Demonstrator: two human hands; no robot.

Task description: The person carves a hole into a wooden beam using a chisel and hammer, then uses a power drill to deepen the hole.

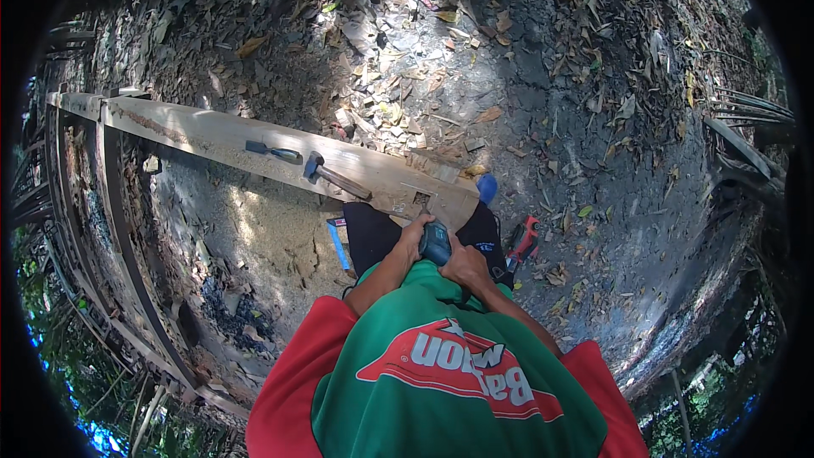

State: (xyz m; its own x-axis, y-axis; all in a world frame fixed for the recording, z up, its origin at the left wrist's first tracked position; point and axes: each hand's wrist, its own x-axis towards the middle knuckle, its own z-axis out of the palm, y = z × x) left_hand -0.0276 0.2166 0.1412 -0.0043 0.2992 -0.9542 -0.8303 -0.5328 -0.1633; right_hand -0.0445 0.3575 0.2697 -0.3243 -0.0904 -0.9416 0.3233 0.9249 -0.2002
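Observation:
Both my hands are closed around a teal power tool close to my body, at the near edge of a long wooden beam. My left hand wraps its left side, and my right hand grips it from the right. Its working end is hard to make out. Just beyond it, a squarish hole is cut into the beam near its right end. A hammer with a wooden handle lies on the beam to the left, and past it rests a chisel.
The beam's far left end sits on a timber frame. A red and black tool lies on the ground at right. By my left leg is a blue strip-like object; a blue rounded thing shows past the beam's right end. Wood chips and leaves litter the ground.

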